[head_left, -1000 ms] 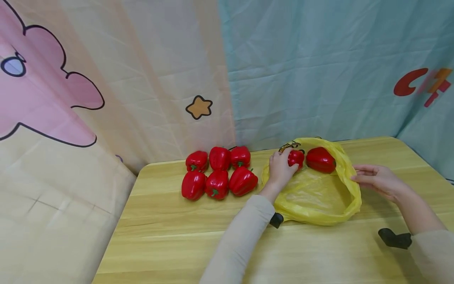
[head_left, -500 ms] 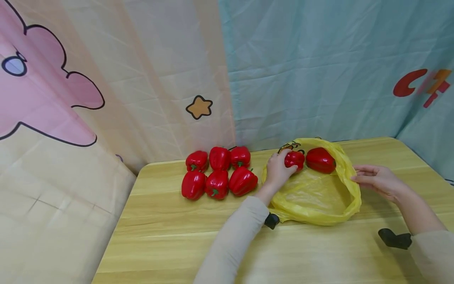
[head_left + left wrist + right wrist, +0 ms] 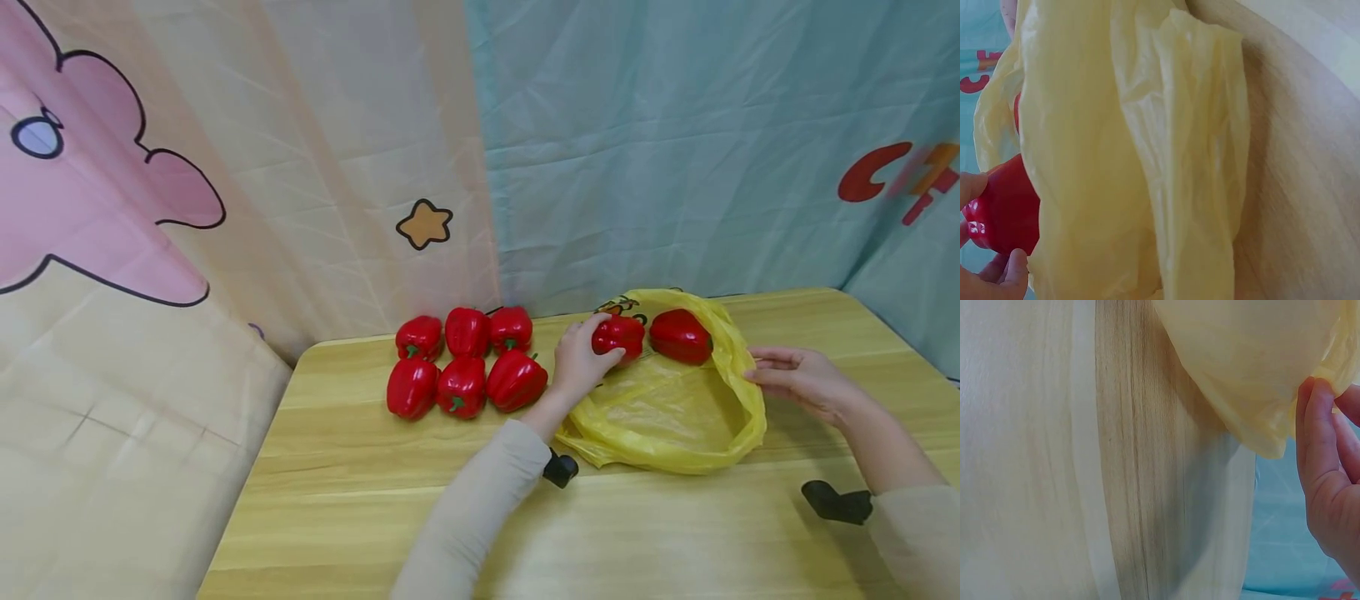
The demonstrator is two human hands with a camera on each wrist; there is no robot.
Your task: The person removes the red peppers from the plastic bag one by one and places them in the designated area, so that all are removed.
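In the head view my left hand [image 3: 579, 360] grips a red bell pepper [image 3: 618, 335] at the left side of an open yellow plastic bag [image 3: 675, 460]. The left wrist view has this pepper [image 3: 1009, 206] between thumb and fingers, partly hidden behind the bag's yellow side [image 3: 1085, 156]. Another red bell pepper [image 3: 681, 337] lies inside the bag at the back. My right hand [image 3: 810, 385] pinches the bag's right rim; the right wrist view has its fingertips [image 3: 1319, 394] against the yellow film.
Several red bell peppers [image 3: 461, 387] with green stems stand in two rows on the wooden table [image 3: 360, 500], left of the bag. A printed curtain [image 3: 600, 167] hangs behind the table. Black pieces [image 3: 836, 502] are by both wrists.
My left hand has shifted a little to the left with the bell pepper, and more of that pepper shows. The right hand stays at the bag's rim.
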